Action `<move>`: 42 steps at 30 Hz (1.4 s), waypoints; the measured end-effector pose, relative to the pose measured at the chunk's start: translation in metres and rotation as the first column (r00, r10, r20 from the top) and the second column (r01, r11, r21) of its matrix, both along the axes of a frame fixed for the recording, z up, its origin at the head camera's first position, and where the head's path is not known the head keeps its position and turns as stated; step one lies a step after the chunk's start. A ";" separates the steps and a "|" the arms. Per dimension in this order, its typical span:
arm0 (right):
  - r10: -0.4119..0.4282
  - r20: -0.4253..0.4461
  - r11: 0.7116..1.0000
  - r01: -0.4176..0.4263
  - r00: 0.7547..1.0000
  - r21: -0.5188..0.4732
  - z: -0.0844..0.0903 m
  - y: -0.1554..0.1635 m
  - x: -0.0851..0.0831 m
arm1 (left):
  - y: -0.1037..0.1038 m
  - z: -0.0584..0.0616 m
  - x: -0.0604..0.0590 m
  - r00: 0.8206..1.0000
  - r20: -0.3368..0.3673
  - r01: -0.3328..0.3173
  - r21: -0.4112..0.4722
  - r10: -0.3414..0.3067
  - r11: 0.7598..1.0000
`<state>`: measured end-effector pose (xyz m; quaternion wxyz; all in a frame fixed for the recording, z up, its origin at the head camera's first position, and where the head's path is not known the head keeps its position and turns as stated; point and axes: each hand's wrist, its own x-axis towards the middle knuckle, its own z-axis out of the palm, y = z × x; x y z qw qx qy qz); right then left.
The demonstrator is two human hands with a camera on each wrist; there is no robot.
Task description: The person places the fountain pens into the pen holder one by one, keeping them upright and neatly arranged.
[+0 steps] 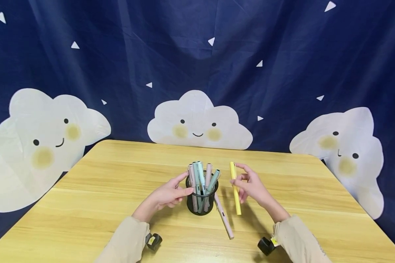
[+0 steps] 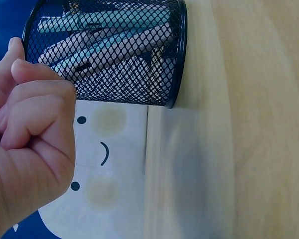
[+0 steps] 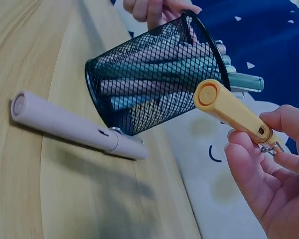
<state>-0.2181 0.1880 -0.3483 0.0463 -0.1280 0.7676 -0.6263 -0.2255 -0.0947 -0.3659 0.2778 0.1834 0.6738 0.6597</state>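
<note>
A black mesh pen holder (image 1: 200, 204) stands upright on the table, with several pink, green and light blue pens (image 1: 199, 179) inside. My left hand (image 1: 169, 193) holds its rim at the left between thumb and index finger; the other fingers are curled in the left wrist view. To the right of the holder, my right hand (image 1: 251, 186) pinches a yellow pen (image 1: 235, 190) above the table, its clip near the fingers. A pink pen (image 3: 70, 122) lies on the table beside the holder's base, between the holder and the yellow pen.
The wooden table (image 1: 102, 190) reaches back to a dark blue curtain (image 1: 171, 47) printed with white clouds and small triangles. A black wrist camera (image 1: 153, 241) sits by the left sleeve, and another wrist camera (image 1: 266, 246) by the right one.
</note>
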 end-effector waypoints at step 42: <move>-0.089 -0.061 0.922 0.059 0.994 -0.384 0.014 -0.030 -0.001 | 0.000 0.000 0.000 1.000 -0.002 0.000 0.001 0.000 1.000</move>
